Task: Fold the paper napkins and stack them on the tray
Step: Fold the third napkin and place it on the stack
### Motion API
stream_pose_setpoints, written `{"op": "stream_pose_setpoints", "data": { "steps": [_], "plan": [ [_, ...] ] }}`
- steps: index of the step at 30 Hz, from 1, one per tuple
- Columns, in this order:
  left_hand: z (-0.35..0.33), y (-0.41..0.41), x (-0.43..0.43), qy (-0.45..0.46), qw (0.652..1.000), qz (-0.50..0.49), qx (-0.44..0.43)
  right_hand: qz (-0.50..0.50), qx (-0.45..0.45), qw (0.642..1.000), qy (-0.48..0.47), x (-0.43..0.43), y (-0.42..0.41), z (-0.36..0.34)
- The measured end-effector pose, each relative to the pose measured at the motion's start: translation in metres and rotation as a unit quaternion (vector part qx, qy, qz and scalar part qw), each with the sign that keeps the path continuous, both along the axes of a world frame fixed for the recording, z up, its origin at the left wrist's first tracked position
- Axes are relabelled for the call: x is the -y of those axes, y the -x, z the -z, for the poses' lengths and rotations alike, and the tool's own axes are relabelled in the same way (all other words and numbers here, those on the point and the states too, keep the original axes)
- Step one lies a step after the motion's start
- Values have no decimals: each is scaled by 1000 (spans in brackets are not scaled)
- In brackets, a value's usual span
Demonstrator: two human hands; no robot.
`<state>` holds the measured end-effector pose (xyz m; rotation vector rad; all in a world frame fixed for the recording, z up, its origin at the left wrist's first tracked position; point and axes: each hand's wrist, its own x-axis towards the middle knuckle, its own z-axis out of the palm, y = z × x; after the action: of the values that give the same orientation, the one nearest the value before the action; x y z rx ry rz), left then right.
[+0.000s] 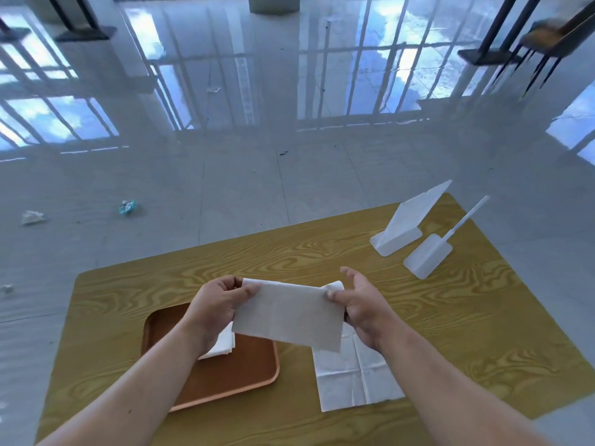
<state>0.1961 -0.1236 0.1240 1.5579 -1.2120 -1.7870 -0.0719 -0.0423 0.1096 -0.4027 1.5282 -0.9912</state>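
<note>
Aloft, white napkin (289, 312) folded double, pinched between both hands (219, 305).

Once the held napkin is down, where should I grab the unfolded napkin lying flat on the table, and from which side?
Take the unfolded napkin by its near right corner, coming in from the right with the right hand. It lies flat on the table, so a corner is probably the easiest part to peel up, and that side is clear, while the tray sits to its left.

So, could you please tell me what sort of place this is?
Probably a dining hall or canteen, though I can't be sure: a wide glossy tiled floor reflecting big windows, a wood-grain table, and dark furniture legs at the far side.
</note>
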Motion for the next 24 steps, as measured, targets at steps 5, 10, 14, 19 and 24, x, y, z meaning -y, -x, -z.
{"op": "stream_pose_setpoints", "data": {
  "steps": [5,10,14,19,24],
  "plan": [
    [-8,-16,4,14,999,-31,-23,-8,50,999,-4,14,-19,-16],
    [-10,-27,2,-24,994,-36,-99,-30,10,1000,1,21,-43,-13],
    [-11,-41,1,-41,991,-39,-117,-43,26,997,55,19,-34,-14],
    [-8,-37,1,-70,988,-44,-131,-136,9,986,91,13,-31,-19],
    [-4,-28,5,-38,995,-44,-83,-108,-20,988,106,11,-26,-20]
  ]
}}
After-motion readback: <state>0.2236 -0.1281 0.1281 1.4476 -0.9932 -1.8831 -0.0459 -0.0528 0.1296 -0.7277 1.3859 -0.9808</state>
